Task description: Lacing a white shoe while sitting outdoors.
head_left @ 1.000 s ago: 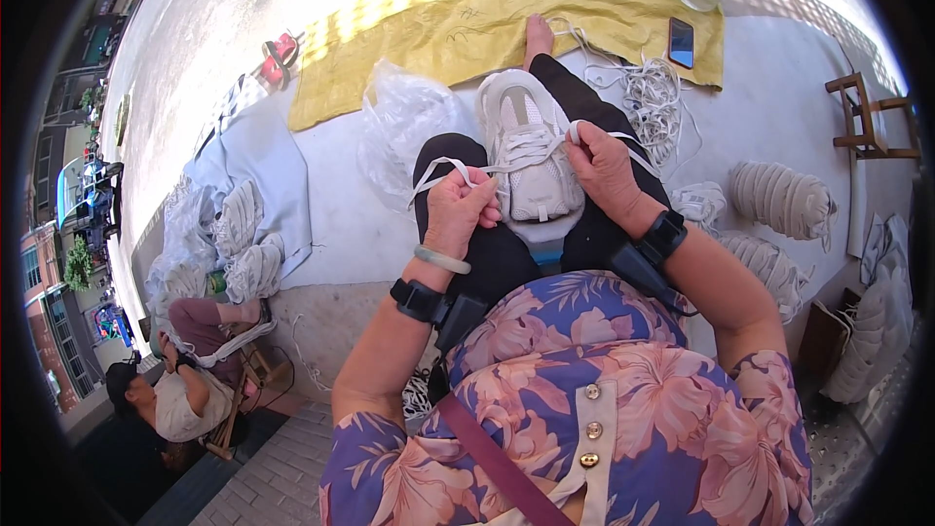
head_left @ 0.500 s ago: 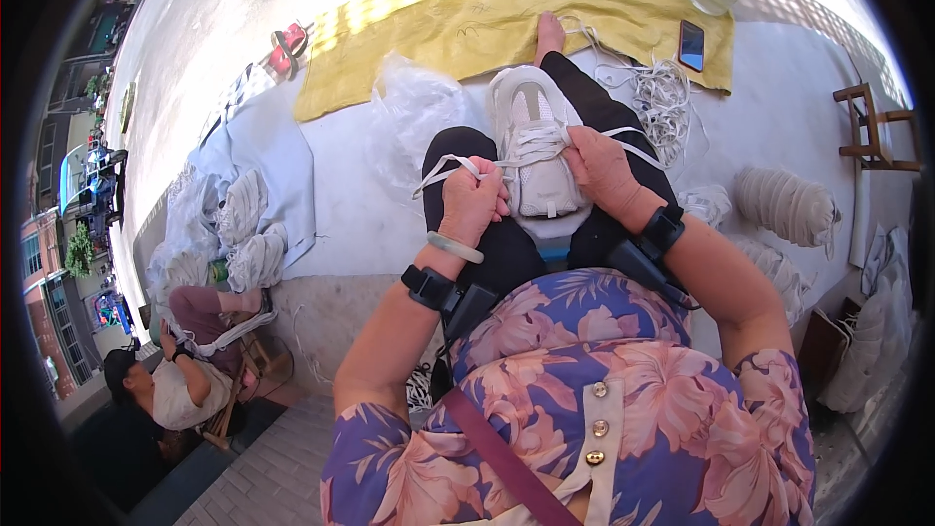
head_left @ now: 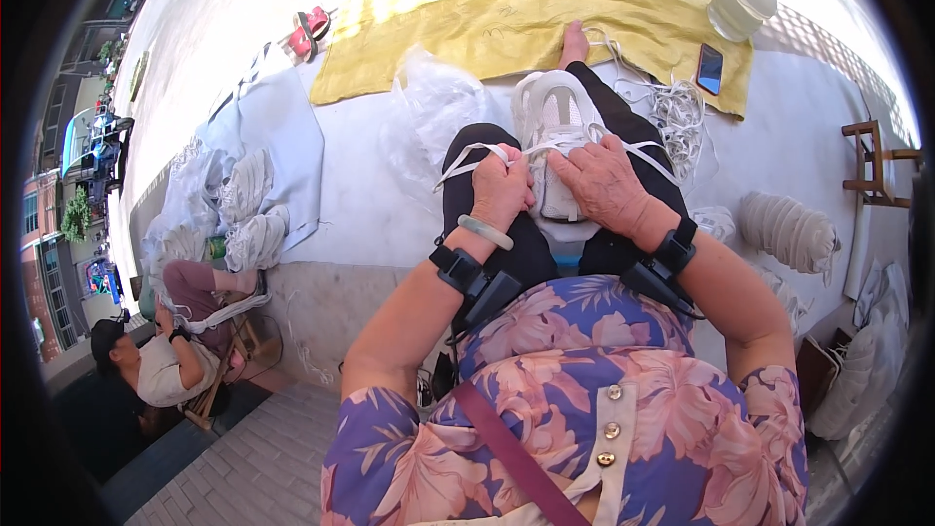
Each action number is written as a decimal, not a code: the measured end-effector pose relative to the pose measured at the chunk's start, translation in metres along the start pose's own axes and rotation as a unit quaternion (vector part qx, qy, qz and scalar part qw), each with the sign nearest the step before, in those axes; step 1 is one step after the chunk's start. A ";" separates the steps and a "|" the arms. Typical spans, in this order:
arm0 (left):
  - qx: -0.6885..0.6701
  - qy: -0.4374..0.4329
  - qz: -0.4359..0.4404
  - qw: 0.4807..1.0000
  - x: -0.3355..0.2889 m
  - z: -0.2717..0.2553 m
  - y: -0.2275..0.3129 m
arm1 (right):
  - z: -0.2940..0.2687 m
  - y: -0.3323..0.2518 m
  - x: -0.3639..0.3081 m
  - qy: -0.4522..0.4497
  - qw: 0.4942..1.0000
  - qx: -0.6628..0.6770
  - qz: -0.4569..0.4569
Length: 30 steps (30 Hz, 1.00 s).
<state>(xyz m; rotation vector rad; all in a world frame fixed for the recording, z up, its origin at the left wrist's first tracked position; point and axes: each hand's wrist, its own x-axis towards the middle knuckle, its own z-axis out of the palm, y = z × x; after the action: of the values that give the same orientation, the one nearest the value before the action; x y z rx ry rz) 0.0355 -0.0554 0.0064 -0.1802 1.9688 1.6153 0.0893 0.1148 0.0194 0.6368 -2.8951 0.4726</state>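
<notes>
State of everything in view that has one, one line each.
Left hand: closed on a white lace
Right hand: bent over the shoe; grip unclear
Shoe: between the legs, laces strung across
Loose laces: tangled heap
Plastic bag: crumpled
Phone: flat, screen up; on or off unclear
Bottle: standing, capped
Yellow sheet: spread out, wrinkled
</notes>
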 end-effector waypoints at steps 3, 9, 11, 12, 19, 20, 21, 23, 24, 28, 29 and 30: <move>0.003 -0.004 0.004 1.000 0.002 0.000 -0.002 | 0.001 0.002 0.005 0.017 1.000 0.006 0.022; 0.025 0.010 0.020 0.999 0.006 0.001 -0.003 | 0.010 0.005 0.005 0.016 0.997 0.043 0.057; 0.040 0.003 0.007 0.999 0.008 0.002 -0.002 | 0.010 0.006 0.004 0.018 0.996 0.055 0.063; 0.041 0.003 0.007 0.999 0.009 0.003 -0.002 | 0.011 0.007 0.003 0.030 0.995 0.065 0.067; 0.295 0.066 0.300 0.905 0.035 -0.001 -0.031 | 0.010 0.006 0.003 0.089 0.984 0.141 0.069; 0.372 0.105 0.434 0.814 0.037 0.001 -0.033 | 0.009 0.007 0.001 0.089 0.984 0.140 0.071; 0.372 0.102 0.435 0.814 0.032 0.004 -0.020 | 0.007 0.011 -0.003 0.097 0.982 0.148 0.071; 0.261 -0.028 0.011 0.965 0.020 0.004 0.010 | 0.001 0.014 -0.008 0.107 0.979 0.157 0.069; 0.261 -0.028 0.012 0.965 0.016 0.000 0.020 | -0.003 0.015 -0.010 0.110 0.978 0.159 0.073; 0.380 -0.029 0.083 0.921 -0.009 -0.003 0.036 | -0.018 0.009 -0.012 0.089 0.979 0.145 0.112; 0.446 0.019 0.212 0.869 -0.017 -0.001 0.036 | -0.017 0.005 -0.012 0.089 0.979 0.145 0.112; 0.423 0.014 0.335 0.842 -0.017 -0.001 0.024 | -0.014 0.001 -0.011 0.090 0.973 0.172 0.122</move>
<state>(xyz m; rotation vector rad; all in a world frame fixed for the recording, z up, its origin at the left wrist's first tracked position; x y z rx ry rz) 0.0380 -0.0539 0.0356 0.9215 2.7377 0.8877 0.0993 0.1245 0.0297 0.2571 -2.7478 1.0241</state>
